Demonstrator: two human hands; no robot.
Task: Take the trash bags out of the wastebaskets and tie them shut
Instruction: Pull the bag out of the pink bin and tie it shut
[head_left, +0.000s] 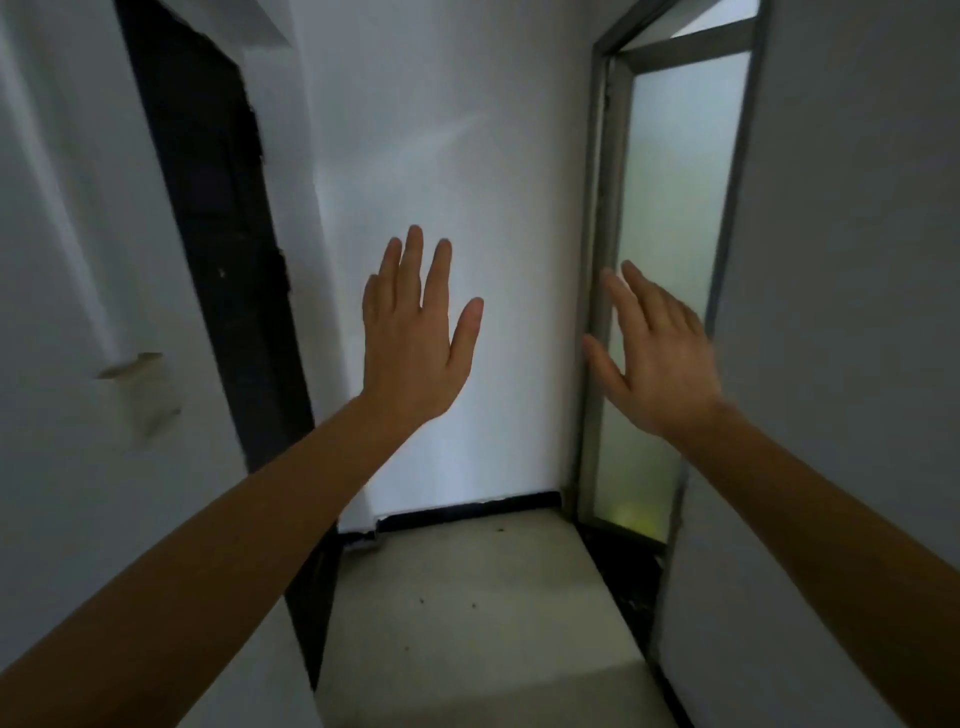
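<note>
Since no wastebasket or trash bag is seen in the hallway, nothing appears started; left hand and right hand are held flat, spread, empty.

We see two bare forearms, no sleeves anywhere along their visible length. Our left hand wears no glove, ring, watch or band, and its fingers look long and slim. Our right hand is equally unadorned, the wrist plain, its outline slightly softened by blur. Nails appear short.
</note>
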